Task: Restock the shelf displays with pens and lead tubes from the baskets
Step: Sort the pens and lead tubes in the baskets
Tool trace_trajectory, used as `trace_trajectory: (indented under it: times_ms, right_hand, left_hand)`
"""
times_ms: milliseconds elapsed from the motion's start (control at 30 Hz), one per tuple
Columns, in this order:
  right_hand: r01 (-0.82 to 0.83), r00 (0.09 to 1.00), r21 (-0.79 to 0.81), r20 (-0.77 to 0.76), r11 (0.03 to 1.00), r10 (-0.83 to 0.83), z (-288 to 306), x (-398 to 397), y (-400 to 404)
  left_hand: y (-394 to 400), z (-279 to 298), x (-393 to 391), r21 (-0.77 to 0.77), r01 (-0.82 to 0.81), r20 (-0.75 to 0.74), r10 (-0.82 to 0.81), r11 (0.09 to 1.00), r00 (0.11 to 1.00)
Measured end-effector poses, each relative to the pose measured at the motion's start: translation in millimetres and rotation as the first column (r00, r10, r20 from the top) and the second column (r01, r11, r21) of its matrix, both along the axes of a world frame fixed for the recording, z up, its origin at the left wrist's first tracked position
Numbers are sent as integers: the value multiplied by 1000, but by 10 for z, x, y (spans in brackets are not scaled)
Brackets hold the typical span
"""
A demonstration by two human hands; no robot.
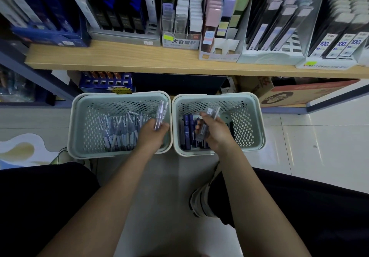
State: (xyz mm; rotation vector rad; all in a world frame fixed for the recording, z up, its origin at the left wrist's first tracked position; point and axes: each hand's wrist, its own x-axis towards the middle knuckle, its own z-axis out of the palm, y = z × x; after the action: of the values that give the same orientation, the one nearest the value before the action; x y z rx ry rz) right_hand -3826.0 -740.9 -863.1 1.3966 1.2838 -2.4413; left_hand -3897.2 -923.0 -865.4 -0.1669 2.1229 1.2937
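Below the wooden shelf [139, 57], left hand [152, 132] gripping pens [160, 114] over left basket [79, 129], right hand [214, 130] holding lead tubes [212, 112] (clear ones) over right basket [251, 125]

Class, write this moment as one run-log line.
left hand: grips pens over left basket | right hand: holds lead tubes over right basket | shelf: nothing placed yet

blurred: shelf displays [279, 17] | hidden: left hand [153, 133] fingertips | unreadable: lead tubes [187, 133]
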Motion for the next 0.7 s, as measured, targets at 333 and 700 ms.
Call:
trace_trajectory:
  times_ms: [333,700]
  right_hand:
    - [-292,952,-20,89,956,293,-238,-124,-178]
    - [-392,919,-92,3,915,394,-151,-256,-428]
  left_hand:
    - [61,-191,-56,-98,-29,-25,27,995,999]
    - [16,-217,-96,-41,-53,20,54,998,998]
